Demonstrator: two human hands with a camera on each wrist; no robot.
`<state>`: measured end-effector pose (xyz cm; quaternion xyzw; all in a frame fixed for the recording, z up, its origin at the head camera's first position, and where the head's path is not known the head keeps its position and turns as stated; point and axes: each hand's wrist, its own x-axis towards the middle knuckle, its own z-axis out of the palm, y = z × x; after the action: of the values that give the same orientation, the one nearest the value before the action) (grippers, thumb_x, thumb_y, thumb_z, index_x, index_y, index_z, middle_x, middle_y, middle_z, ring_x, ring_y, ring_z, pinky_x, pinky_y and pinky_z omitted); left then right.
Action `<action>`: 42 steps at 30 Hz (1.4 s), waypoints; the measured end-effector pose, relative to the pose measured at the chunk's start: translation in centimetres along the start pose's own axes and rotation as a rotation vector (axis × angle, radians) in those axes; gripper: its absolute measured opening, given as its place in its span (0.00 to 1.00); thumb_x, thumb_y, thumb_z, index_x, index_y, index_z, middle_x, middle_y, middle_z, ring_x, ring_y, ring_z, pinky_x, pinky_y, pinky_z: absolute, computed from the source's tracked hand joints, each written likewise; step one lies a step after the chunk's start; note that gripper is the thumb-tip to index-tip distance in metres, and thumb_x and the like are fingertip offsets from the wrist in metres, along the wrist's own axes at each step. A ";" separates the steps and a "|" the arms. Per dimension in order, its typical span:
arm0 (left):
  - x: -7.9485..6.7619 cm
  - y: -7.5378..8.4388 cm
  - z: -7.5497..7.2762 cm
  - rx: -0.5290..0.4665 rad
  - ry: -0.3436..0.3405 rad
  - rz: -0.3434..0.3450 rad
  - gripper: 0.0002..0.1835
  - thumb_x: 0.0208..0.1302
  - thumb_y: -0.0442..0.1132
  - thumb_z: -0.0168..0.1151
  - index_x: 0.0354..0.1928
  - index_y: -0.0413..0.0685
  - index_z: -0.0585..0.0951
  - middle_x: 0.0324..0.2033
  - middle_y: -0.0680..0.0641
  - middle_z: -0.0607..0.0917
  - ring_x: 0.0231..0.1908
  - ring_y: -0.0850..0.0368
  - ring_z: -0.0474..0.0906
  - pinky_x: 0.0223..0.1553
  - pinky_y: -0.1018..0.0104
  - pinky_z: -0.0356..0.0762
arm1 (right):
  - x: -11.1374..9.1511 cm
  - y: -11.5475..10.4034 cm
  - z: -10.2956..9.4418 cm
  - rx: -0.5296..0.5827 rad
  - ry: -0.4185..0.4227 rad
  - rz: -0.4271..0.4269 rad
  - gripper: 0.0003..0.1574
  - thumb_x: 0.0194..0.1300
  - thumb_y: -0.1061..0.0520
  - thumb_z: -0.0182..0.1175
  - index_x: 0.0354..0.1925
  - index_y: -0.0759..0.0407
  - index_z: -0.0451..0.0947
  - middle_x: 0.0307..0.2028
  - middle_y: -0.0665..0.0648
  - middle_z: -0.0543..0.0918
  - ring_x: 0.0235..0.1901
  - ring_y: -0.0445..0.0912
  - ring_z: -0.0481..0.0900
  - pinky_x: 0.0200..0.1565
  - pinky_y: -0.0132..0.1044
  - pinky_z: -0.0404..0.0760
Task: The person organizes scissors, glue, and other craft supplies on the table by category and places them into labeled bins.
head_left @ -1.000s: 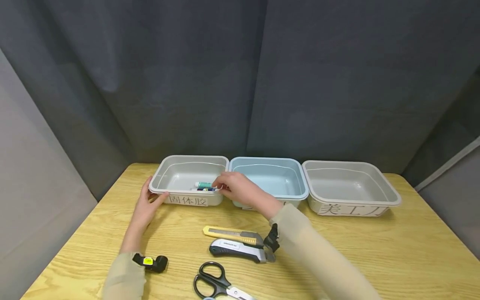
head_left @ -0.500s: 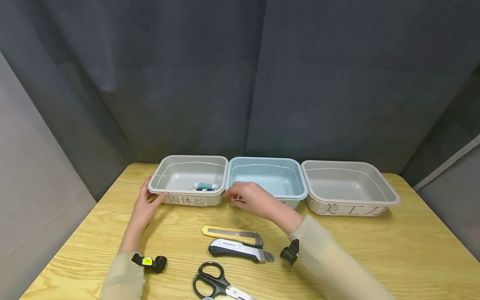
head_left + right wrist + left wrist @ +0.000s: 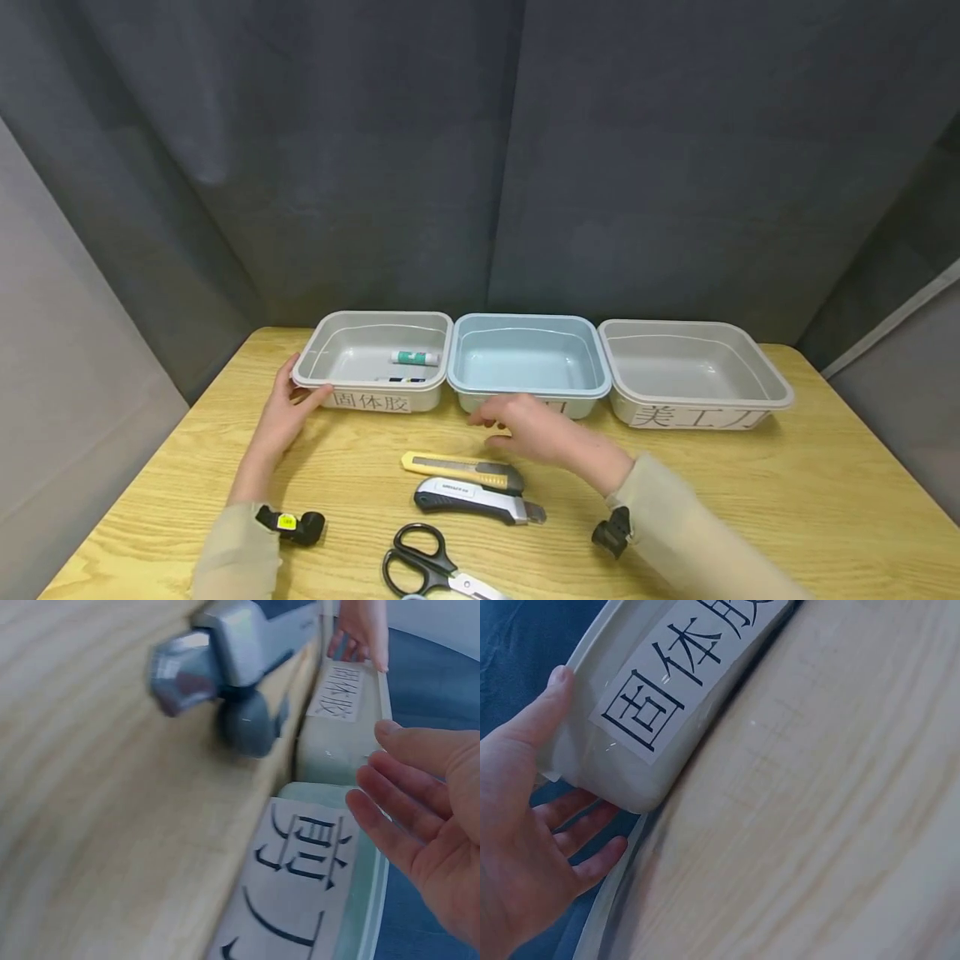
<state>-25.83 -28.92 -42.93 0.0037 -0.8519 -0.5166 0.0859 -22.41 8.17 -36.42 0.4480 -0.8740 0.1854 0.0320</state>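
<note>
The fingers (image 3: 491, 410) of the right hand (image 3: 536, 429) are apart, a little bent, and they hold nothing; the right wrist view shows the thumb well separated from the others. This hand is in front of the blue bin (image 3: 592, 392) and hides part of its label; whether a finger touches the bin, I cannot tell.

From these fingers, the yellow cutter (image 3: 453, 468) lies on the table (image 3: 337, 467) toward the person and toward the left. Its long axis runs from left to right — slanting a little, with the dark end at the right and nearer to the person. This dark end is just below the thumb in the head view, so the right hand is the nearer one.

Next to it, on the person's side, lies the silver-and-black cutter (image 3: 478, 502), almost parallel, its blade end to the right. Nearer still are the black-handled scissors (image 3: 423, 562).

The left hand (image 3: 285, 412) is well apart from the cutters: it clasps the front corner of the left grey bin (image 3: 425, 398), thumb on the rim — inside, two glue sticks (image 3: 415, 358) lie.
</note>
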 end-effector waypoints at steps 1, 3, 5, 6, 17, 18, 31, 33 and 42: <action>0.0 0.0 -0.1 0.001 -0.002 0.002 0.48 0.59 0.52 0.59 0.71 0.51 0.39 0.63 0.33 0.62 0.57 0.41 0.63 0.58 0.49 0.59 | -0.2 0.0 0.2 -0.003 -0.015 0.001 0.16 0.55 0.59 0.64 0.45 0.57 0.79 0.40 0.51 0.81 0.40 0.42 0.78 0.43 0.32 0.77; 0.1 0.0 -0.2 -0.001 -0.011 0.008 0.48 0.59 0.51 0.59 0.71 0.49 0.39 0.62 0.32 0.62 0.57 0.41 0.63 0.58 0.49 0.60 | -0.5 0.1 0.5 -0.007 -0.047 0.004 0.17 0.55 0.59 0.64 0.46 0.57 0.79 0.42 0.52 0.82 0.41 0.43 0.79 0.44 0.33 0.77; 0.1 0.0 -0.3 0.000 -0.021 0.011 0.48 0.60 0.51 0.59 0.71 0.48 0.39 0.62 0.32 0.62 0.57 0.41 0.63 0.58 0.49 0.60 | -0.7 0.2 0.9 -0.010 -0.084 0.009 0.18 0.54 0.58 0.64 0.46 0.58 0.79 0.43 0.52 0.82 0.42 0.43 0.79 0.44 0.32 0.77; 0.0 0.1 -0.3 0.002 -0.026 0.011 0.49 0.60 0.51 0.59 0.71 0.48 0.38 0.62 0.32 0.62 0.57 0.41 0.63 0.58 0.49 0.59 | -0.8 0.2 1.1 -0.006 -0.104 0.016 0.19 0.54 0.58 0.65 0.46 0.58 0.78 0.44 0.52 0.82 0.42 0.44 0.79 0.44 0.32 0.77; 0.1 0.3 -0.6 0.047 -0.047 0.000 0.50 0.59 0.53 0.59 0.71 0.50 0.36 0.64 0.33 0.59 0.59 0.39 0.61 0.61 0.44 0.54 | -1.3 0.5 2.6 0.014 -0.190 0.076 0.25 0.50 0.57 0.67 0.49 0.56 0.78 0.44 0.51 0.81 0.40 0.39 0.77 0.44 0.29 0.76; 0.1 0.3 -0.6 0.050 -0.047 -0.001 0.50 0.59 0.53 0.59 0.71 0.49 0.37 0.64 0.33 0.59 0.59 0.39 0.61 0.61 0.44 0.54 | -1.3 0.5 2.6 0.005 -0.186 0.071 0.24 0.50 0.57 0.67 0.49 0.56 0.78 0.43 0.51 0.81 0.40 0.39 0.77 0.44 0.29 0.76; 0.0 0.5 -0.3 -0.001 -0.043 -0.015 0.49 0.60 0.51 0.58 0.71 0.49 0.36 0.64 0.33 0.58 0.59 0.41 0.61 0.61 0.47 0.54 | -1.0 0.2 3.1 -0.105 -0.189 0.082 0.25 0.47 0.62 0.64 0.48 0.56 0.78 0.44 0.51 0.80 0.43 0.42 0.77 0.47 0.33 0.76; 0.0 0.5 -0.3 -0.002 -0.043 -0.018 0.50 0.60 0.51 0.58 0.71 0.49 0.36 0.64 0.33 0.58 0.59 0.41 0.60 0.61 0.47 0.54 | -1.0 0.2 3.2 -0.114 -0.188 0.083 0.26 0.46 0.61 0.66 0.48 0.56 0.78 0.44 0.52 0.80 0.44 0.43 0.77 0.48 0.33 0.76; -0.1 0.7 -0.3 0.002 -0.043 -0.029 0.50 0.60 0.52 0.58 0.71 0.51 0.35 0.65 0.34 0.56 0.59 0.41 0.59 0.62 0.45 0.51 | -0.8 0.5 3.3 -0.133 -0.174 0.069 0.24 0.44 0.60 0.68 0.44 0.56 0.79 0.39 0.51 0.80 0.38 0.41 0.77 0.43 0.32 0.77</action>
<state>-25.66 -28.86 -42.23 0.0052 -0.8540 -0.5167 0.0602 -21.92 7.91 -39.84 0.4291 -0.8987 0.0883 -0.0205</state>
